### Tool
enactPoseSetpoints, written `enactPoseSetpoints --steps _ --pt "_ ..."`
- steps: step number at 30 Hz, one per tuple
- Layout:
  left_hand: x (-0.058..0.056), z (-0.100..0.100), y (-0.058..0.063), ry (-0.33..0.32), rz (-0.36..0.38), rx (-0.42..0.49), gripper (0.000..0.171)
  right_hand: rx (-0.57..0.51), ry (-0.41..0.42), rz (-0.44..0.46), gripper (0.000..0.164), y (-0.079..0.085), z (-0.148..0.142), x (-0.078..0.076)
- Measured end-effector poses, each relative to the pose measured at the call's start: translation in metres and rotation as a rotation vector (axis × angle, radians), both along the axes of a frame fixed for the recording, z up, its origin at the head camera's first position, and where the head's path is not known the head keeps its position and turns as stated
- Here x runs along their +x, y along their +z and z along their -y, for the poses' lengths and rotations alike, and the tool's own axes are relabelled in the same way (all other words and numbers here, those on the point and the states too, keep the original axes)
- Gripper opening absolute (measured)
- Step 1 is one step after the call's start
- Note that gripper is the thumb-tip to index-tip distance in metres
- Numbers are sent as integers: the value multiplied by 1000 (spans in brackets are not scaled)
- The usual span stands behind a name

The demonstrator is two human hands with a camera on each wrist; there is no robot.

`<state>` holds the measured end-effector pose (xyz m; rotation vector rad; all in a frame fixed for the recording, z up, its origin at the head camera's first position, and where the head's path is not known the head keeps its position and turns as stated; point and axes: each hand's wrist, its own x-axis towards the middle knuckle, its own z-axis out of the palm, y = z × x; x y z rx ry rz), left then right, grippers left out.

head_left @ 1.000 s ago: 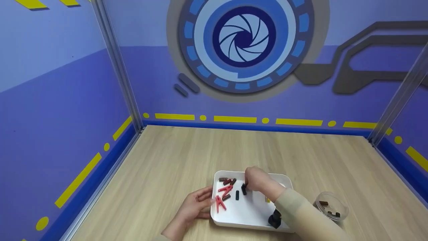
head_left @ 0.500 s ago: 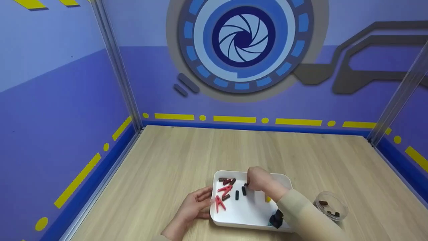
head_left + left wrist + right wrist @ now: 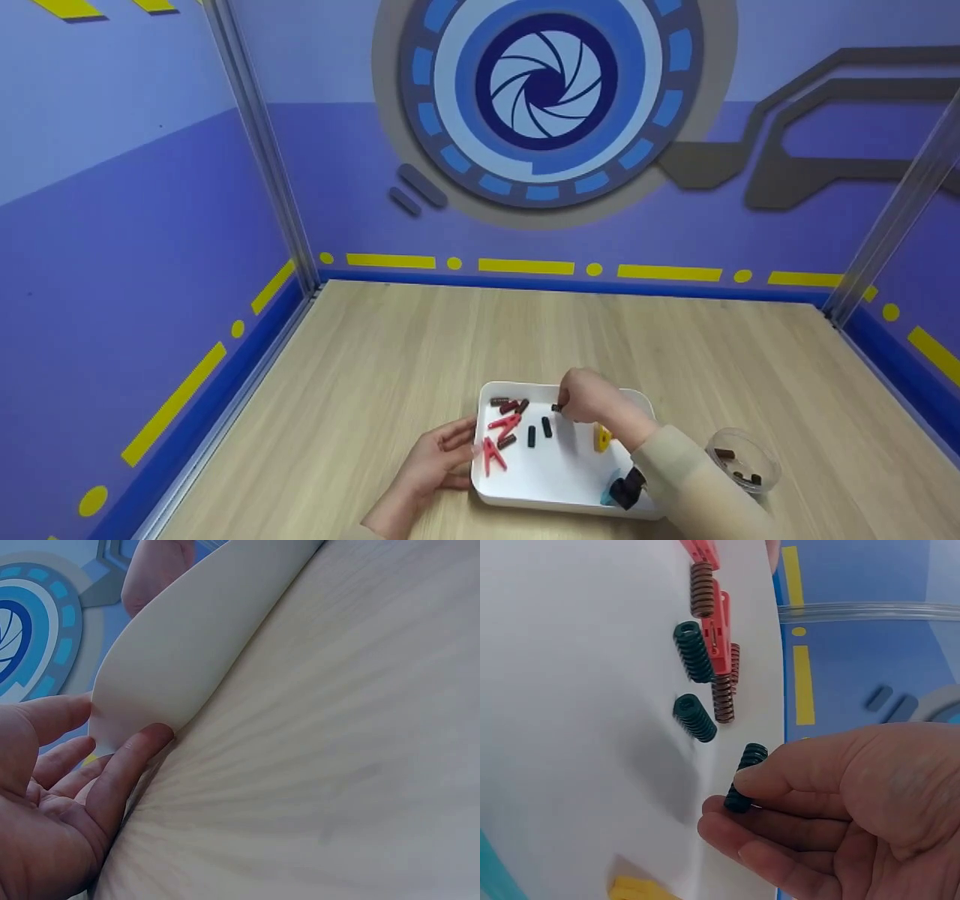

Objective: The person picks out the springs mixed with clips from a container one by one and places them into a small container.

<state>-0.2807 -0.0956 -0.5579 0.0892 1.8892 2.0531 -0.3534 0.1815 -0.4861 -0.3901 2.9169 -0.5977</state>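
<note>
My right hand (image 3: 592, 397) pinches a dark green coil spring (image 3: 739, 799) between thumb and fingers, above the far side of a white tray (image 3: 540, 480). Two more dark green springs, one nearer the hand (image 3: 695, 718) and one farther off (image 3: 694, 652), lie on the tray floor. Along its left side are several brown springs (image 3: 702, 589), a dark red piece (image 3: 509, 406) and two red clips, one upper (image 3: 505, 426) and one lower (image 3: 493, 457). My left hand (image 3: 435, 461) touches the tray's left outer wall with fairly straight fingers.
A yellow clip (image 3: 602, 437) and a partly hidden teal thing (image 3: 609, 489) lie at the tray's right. The black device (image 3: 627, 489) sits at my right wrist. To the right stands a clear round tub (image 3: 761, 465) with a few brown and dark springs. Walls enclose the wooden table (image 3: 390, 337).
My right hand has moved a little right and away with the dark green spring, leaving the two other green ones behind. More of the yellow clip shows. The left hand stays still.
</note>
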Motion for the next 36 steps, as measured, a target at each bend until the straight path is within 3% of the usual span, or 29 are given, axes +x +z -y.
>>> enactPoseSetpoints --steps 12,25,36 --pt "-1 0 1 -3 -10 -1 62 -167 0 32 7 6 -18 7" --pt "-1 0 0 -6 -12 3 61 -302 -71 87 9 14 -39 15" --pt "0 1 0 -18 -26 11 62 -363 -29 78 5 17 -62 22"
